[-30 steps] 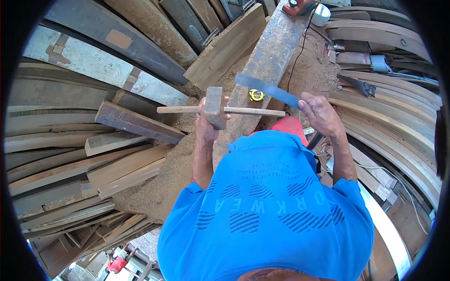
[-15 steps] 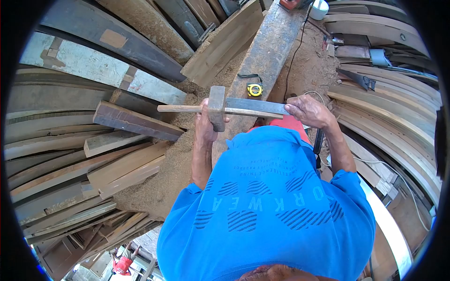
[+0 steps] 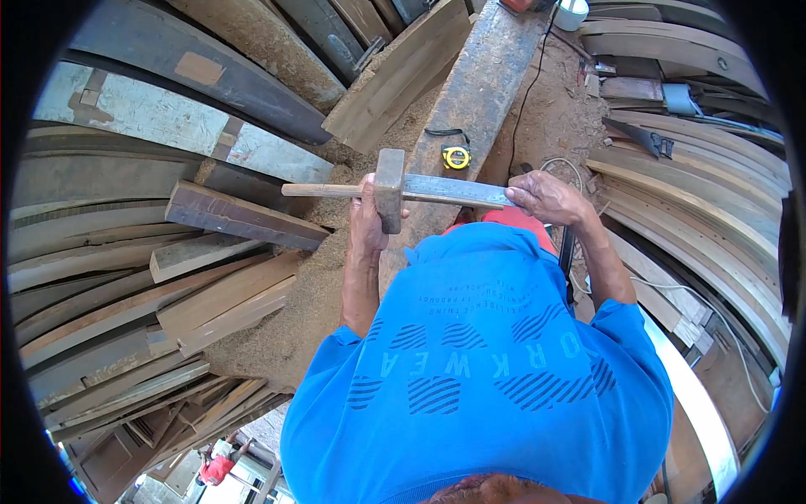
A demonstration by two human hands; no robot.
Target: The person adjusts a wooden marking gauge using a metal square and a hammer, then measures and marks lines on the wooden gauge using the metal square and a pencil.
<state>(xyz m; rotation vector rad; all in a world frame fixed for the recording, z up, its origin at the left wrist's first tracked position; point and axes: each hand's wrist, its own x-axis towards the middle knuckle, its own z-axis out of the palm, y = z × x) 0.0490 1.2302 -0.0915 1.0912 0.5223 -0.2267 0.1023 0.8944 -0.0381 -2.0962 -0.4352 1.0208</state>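
Note:
My left hand point(image 3: 367, 220) is wrapped round a wooden marking gauge point(image 3: 389, 191), a block with a thin wooden rod running through it to both sides. Between finger and thumb my right hand point(image 3: 546, 197) grips the right end of a metal ruler point(image 3: 453, 188). The ruler lies along the rod, its left end at the block. Fine marks show on the ruler's face. Just beyond, a yellow tape measure point(image 3: 456, 157) with a black strap sits on a long worn plank point(image 3: 478, 101).
Stacked boards point(image 3: 101, 185) fill the left side, more planks point(image 3: 688, 193) the right. A handsaw point(image 3: 642, 137) lies on the right stack. A black cable point(image 3: 533, 92) runs beside the worn plank. Sawdust covers the ground. A person in red point(image 3: 217, 470) is far off at lower left.
The ruler has turned slightly, so its marked face now shows. Both hands, the gauge and the ruler have shifted very slightly up in view.

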